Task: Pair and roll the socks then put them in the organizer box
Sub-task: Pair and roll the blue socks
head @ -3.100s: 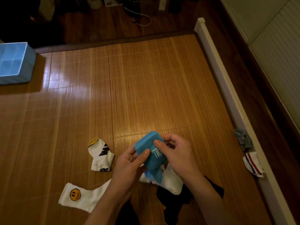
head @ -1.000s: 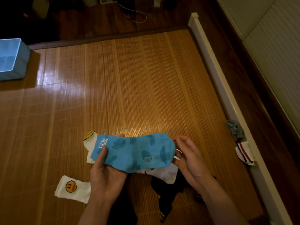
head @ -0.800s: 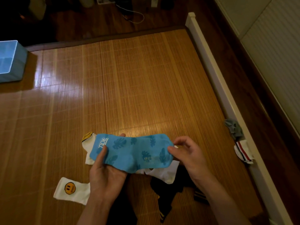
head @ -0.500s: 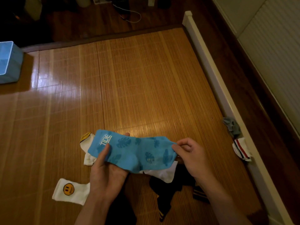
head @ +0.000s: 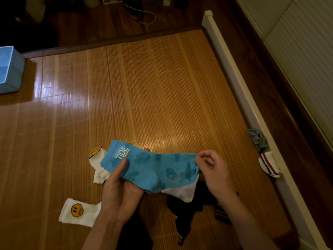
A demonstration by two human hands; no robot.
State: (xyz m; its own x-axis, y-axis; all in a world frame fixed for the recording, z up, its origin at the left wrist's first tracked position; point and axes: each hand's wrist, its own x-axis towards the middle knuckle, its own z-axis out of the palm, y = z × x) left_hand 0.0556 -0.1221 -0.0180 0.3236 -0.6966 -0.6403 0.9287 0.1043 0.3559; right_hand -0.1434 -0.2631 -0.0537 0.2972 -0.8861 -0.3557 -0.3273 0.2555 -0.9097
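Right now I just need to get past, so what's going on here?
A person is working on the mat. The left hand grips the blue sock near its cuff, the right hand pinches its toe; it is spread out, not rolled. Other socks lie loose below. The box stands far left.

The blue sock (head: 153,168), bunched up between both my grips three seconds ago, is now stretched out lengthwise with its cuff held in my left grip (head: 120,192). My right grip (head: 214,172), loose beside the toe a second ago, now pinches the toe end.
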